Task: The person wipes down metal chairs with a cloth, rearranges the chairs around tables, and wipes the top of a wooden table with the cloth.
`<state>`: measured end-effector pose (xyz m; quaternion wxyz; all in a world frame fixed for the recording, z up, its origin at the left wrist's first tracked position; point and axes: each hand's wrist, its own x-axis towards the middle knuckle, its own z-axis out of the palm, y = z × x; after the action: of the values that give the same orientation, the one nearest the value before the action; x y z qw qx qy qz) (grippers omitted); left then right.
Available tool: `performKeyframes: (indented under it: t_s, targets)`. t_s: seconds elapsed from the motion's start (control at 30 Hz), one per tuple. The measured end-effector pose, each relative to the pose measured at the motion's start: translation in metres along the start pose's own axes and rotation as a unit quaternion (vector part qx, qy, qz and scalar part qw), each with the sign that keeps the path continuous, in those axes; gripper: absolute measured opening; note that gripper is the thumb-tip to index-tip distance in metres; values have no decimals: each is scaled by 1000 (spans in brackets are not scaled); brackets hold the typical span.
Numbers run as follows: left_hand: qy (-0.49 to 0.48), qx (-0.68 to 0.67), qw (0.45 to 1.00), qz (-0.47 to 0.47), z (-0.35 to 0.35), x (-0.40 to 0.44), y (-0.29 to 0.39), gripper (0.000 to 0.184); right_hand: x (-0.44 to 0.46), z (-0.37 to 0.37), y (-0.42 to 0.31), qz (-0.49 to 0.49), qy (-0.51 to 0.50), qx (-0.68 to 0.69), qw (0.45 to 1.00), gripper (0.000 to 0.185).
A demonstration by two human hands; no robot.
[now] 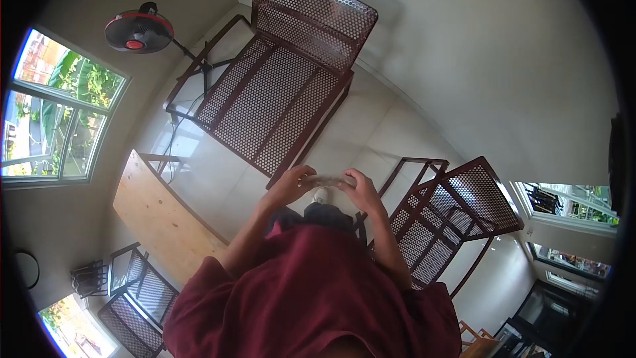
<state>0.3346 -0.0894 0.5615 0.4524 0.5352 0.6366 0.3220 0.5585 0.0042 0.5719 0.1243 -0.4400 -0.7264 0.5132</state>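
Both hands are held out in front of the body, a short way apart. A thin greyish strip [329,179], blurred and too small to name surely, stretches between them. My left hand [291,185] pinches one end with its fingers closed. At the other end, the fingers of my right hand [360,189] are closed on the strip too. A light-coloured shoe [320,195] shows on the floor below the strip.
A dark red perforated metal bench [265,96] stands ahead, and a similar metal seat [437,225] is at the right. A wooden table [162,219] is on the left, with dark chairs [136,292] behind it. A fan [139,32] stands near the window [59,106].
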Motion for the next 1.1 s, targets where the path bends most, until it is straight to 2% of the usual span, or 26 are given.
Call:
performKeyframes:
  t_s: [0.17, 0.33, 0.43, 0.5, 0.53, 0.73, 0.83, 0.87, 0.93, 1.0, 1.1]
  targets:
    - [9, -30, 999, -3, 16, 41, 29, 29, 17, -46, 3, 4, 28, 24, 999, 28]
    - [30, -35, 999, 8, 22, 83, 30, 30, 47, -66, 12, 12, 72, 67, 995, 27]
    - [22, -70, 997, -14, 19, 111, 27, 29, 76, -85, 6, 42, 54, 70, 995, 27]
    - [18, -58, 998, -35, 9, 131, 38, 27, 100, -98, 3, 3, 54, 27, 998, 28]
    - [31, -60, 997, -32, 8, 143, 35, 26, 115, -104, 2, -17, 55, 6, 998, 29]
    - [112, -78, 990, -24, -17, 233, 34, 30, 210, -135, -13, 13, 45, -28, 998, 35]
    - [159, -89, 983, -31, -37, 278, 37, 27, 261, -146, -17, -65, 72, -40, 995, 35]
    - [155, -98, 983, -29, -47, 290, 42, 29, 273, -152, -23, -51, 63, -27, 996, 35]
    - [191, -24, 980, 47, -47, 318, 20, 30, 302, -164, -39, -26, 49, 1, 998, 34]
    - [211, -6, 974, 85, -52, 351, 3, 34, 333, -173, -37, -62, 50, 3, 997, 31]
    - [254, -34, 966, 28, -59, 394, 20, 35, 389, -184, -15, -61, 20, 32, 997, 26]
